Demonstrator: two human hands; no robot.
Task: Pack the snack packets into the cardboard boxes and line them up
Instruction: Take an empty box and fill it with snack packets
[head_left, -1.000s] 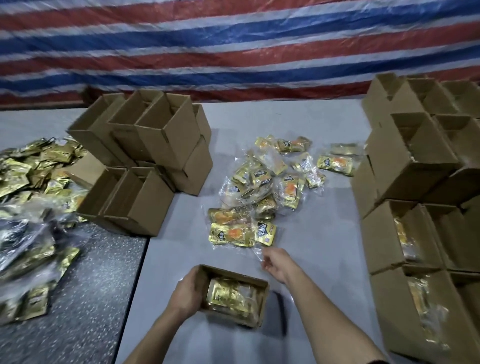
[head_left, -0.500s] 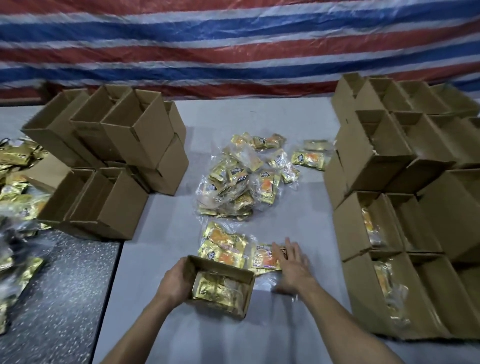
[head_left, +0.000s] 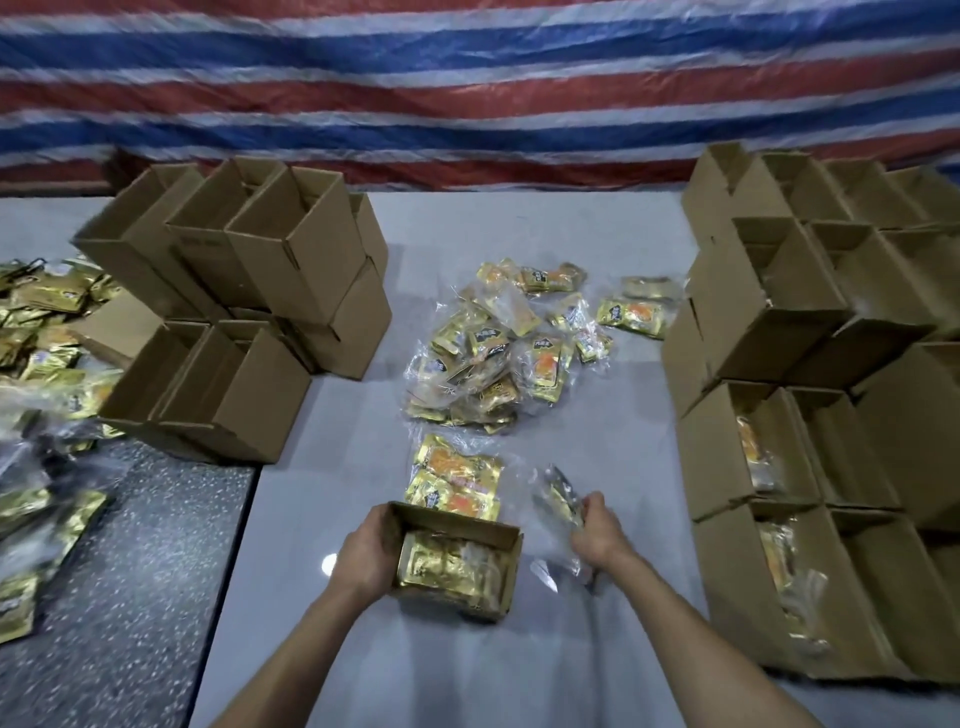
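A small open cardboard box (head_left: 498, 535) sits on the grey table in front of me, with gold snack packets (head_left: 447, 564) inside. My left hand (head_left: 366, 553) grips its left wall. Just right of the box, my right hand (head_left: 595, 530) holds a snack packet (head_left: 558, 499) lifted off the table; it is blurred. Two packets (head_left: 457, 475) lie flat just behind the box. A loose heap of packets (head_left: 498, 358) lies mid-table.
Empty open boxes (head_left: 260, 322) are stacked at the left. Rows of boxes (head_left: 810, 467), some with packets inside, stand along the right. More gold packets (head_left: 41, 332) pile up at the far left on a dark speckled surface (head_left: 130, 597). A striped tarp (head_left: 467, 88) hangs behind.
My right hand lay flat on a packet beside the box; now it has lifted that packet off the table. The left hand stays on the box.
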